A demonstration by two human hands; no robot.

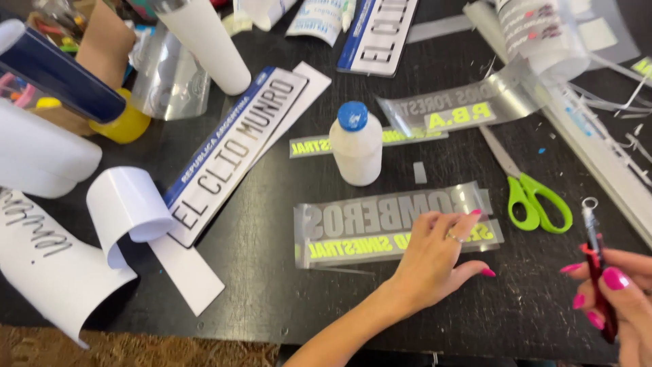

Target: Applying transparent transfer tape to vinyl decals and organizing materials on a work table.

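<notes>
My left hand [435,255] rests with spread fingers on the lower right part of a clear film sheet [353,228] carrying grey and yellow cut lettering, lying flat on the black table [272,292]. My right hand [621,295] at the bottom right corner grips a thin dark red pen-like tool [598,265] with a metal tip and small ring pointing up. The tool is apart from the sheet. Green-handled scissors [533,190] lie just right of the sheet.
A small white bottle with a blue cap [356,144] stands behind the sheet. A second lettered film [455,105] curls at the back right. White plates with lettering [234,153], curled white paper [125,204], rolls and a yellow object [125,122] crowd the left.
</notes>
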